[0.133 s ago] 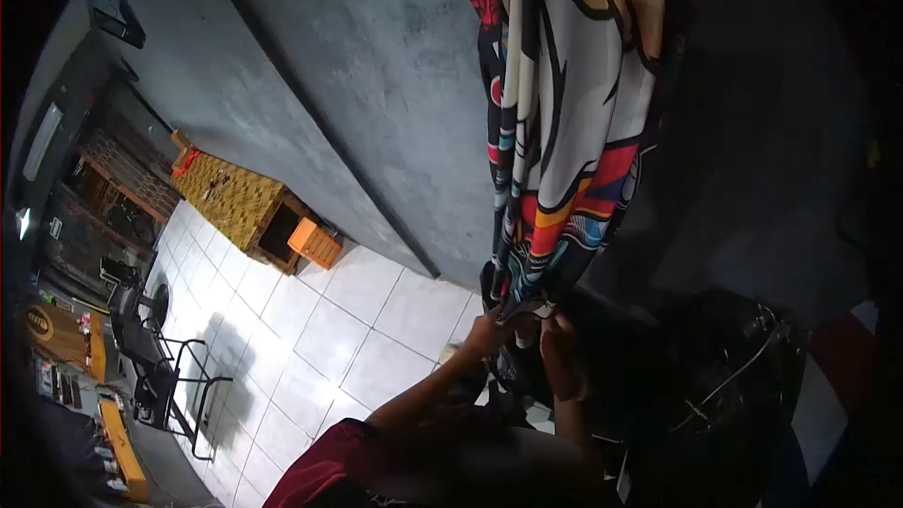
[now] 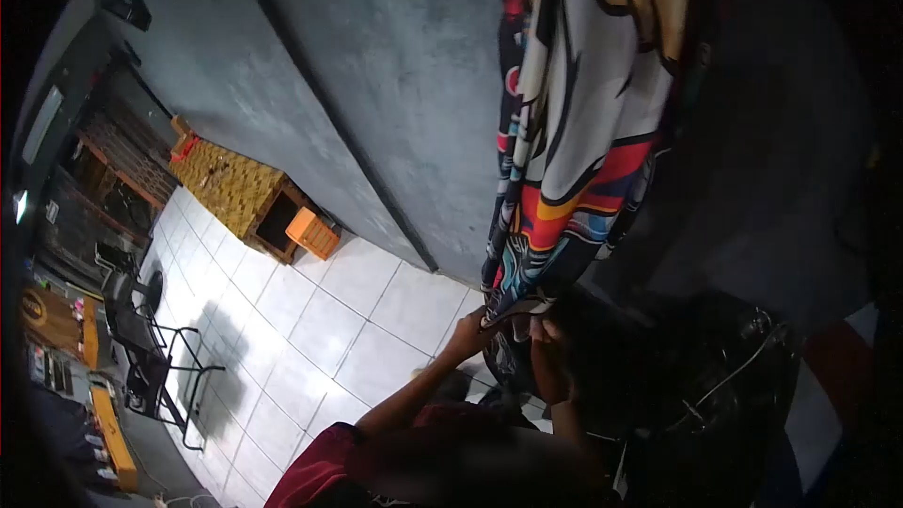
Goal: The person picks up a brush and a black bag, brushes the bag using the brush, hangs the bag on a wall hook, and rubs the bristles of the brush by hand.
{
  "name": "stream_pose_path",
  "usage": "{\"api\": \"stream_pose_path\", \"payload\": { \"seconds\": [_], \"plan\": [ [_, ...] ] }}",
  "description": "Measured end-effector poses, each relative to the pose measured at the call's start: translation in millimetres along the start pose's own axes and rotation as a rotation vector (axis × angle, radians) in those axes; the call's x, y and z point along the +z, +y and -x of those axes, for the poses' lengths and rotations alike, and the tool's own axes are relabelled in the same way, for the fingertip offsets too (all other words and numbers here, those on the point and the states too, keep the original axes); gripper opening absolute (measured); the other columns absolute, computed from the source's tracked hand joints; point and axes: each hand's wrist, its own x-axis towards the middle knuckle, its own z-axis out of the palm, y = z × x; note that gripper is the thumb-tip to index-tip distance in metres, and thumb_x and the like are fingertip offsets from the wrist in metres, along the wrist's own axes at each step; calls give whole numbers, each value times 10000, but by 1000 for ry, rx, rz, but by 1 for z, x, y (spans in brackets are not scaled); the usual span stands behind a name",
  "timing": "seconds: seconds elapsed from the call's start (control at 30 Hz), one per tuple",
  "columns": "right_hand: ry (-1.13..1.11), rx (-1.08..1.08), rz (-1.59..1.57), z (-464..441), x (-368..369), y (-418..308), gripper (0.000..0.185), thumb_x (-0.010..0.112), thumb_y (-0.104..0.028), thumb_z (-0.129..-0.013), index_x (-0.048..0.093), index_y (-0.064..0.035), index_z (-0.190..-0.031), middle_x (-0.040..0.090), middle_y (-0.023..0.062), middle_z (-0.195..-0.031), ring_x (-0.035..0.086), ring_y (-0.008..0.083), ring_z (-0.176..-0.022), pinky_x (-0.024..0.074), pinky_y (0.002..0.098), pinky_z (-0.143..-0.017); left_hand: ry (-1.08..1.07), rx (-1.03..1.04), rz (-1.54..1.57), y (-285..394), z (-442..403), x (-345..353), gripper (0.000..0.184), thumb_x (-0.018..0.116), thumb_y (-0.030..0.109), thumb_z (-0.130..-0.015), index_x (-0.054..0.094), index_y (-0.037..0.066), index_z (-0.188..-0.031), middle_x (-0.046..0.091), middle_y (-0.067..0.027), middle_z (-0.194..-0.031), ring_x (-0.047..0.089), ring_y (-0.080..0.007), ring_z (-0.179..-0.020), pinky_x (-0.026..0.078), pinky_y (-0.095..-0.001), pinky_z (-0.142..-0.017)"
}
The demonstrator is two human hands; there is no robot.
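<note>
A long printed cloth (image 2: 602, 85) in white, red, yellow, black and blue hangs in folds from the top of the head view. Its lower end gathers between my hands. My left hand (image 2: 469, 333) is closed on the left side of the bottom edge. On the other side, my right hand (image 2: 546, 339) pinches the same edge, with part of the fingers in shadow. The edge stretches in a short curve from one hand to the other. What holds the cloth up is out of view.
A grey wall (image 2: 376, 66) stands behind the cloth. On the white tiled floor (image 2: 329, 329) are a table with a patterned yellow cover (image 2: 230, 193), an orange crate (image 2: 312, 233) and a black metal-framed chair (image 2: 150, 348). A pale cord (image 2: 729, 381) lies in the dark area at right.
My left hand has shifted slightly left, and the edge between my hands looks more spread. The upper cloth appears farther right as the view shifts a little.
</note>
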Motion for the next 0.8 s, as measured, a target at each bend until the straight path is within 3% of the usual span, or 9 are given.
{"api": "stream_pose_path", "payload": {
  "seconds": [0.07, 0.2, 0.37, 0.43, 0.53, 0.63, 0.7, 0.77, 0.8],
  "plan": [
    [-38, -41, -94, 13, 16, -1, 262, 483, -249, -883, 591, -12, -907, 602, 138, -916, 566, 276, -849, 413, 313, -763, 58, 66, 125, -9, 17, -16, 303, 634, 154, -792, 540, 34, -1054, 639, -141, -818, 643, -225, -789, 497, -331, -674],
    [-187, -182, 299, 13, 47, 26, 267, 480, -254, -880, 596, -15, -907, 607, 147, -881, 567, 307, -818, 415, 315, -770, 63, 219, 219, -51, 45, -23, 366, 606, 141, -817, 498, 52, -1155, 651, -91, -858, 639, -185, -777, 504, -304, -694],
    [-372, -255, 327, 41, 137, 24, 278, 472, -280, -879, 607, -37, -871, 593, 127, -822, 563, 305, -800, 431, 335, -744, 190, 88, 289, -91, 115, -75, 337, 622, 195, -810, 538, 25, -1089, 638, -137, -879, 635, -223, -779, 510, -319, -694],
    [-360, -420, 762, 45, 175, 34, 189, 572, -331, -814, 628, -184, -708, 565, -13, -685, 537, 105, -720, 384, 354, -435, 220, 53, 361, -98, 153, -109, 326, 594, 207, -835, 529, 48, -1112, 636, -142, -905, 630, -234, -826, 499, -318, -725],
    [-470, -359, 492, 78, 225, -2, 365, 476, -368, -884, 508, -49, -707, 450, 109, -550, 456, 214, -542, 368, 345, -538, 351, -65, 488, -118, 199, -139, 312, 570, 215, -855, 526, 49, -1115, 636, -127, -904, 630, -222, -834, 494, -311, -725],
    [-759, -634, 709, 74, 274, 7, 336, 481, -375, -878, 526, -69, -746, 514, 109, -590, 486, 239, -554, 380, 359, -545, 524, -189, 576, -148, 243, -169, 299, 553, 227, -870, 532, 45, -1106, 632, -122, -905, 627, -199, -845, 489, -302, -736],
    [-808, -533, 720, 73, 325, 29, 292, 487, -354, -875, 539, -93, -753, 562, 92, -625, 529, 264, -596, 386, 373, -546, 763, -241, 589, -165, 282, -190, 291, 555, 219, -872, 537, 42, -1102, 631, -117, -898, 622, -178, -841, 487, -286, -742],
    [-1025, -892, 880, 83, 364, 30, 221, 514, -319, -865, 553, -128, -760, 581, 61, -638, 558, 275, -603, 408, 383, -540, 937, -261, 639, -179, 324, -204, 282, 561, 205, -868, 543, 38, -1095, 632, -111, -898, 618, -167, -837, 487, -281, -741],
    [-1086, -717, 489, 92, 389, 34, 179, 542, -268, -849, 563, -105, -779, 584, 60, -625, 567, 223, -567, 424, 356, -520, 1057, -249, 685, -186, 341, -208, 274, 568, 191, -865, 549, 33, -1088, 633, -106, -897, 613, -156, -833, 488, -276, -740]
  ]
}}
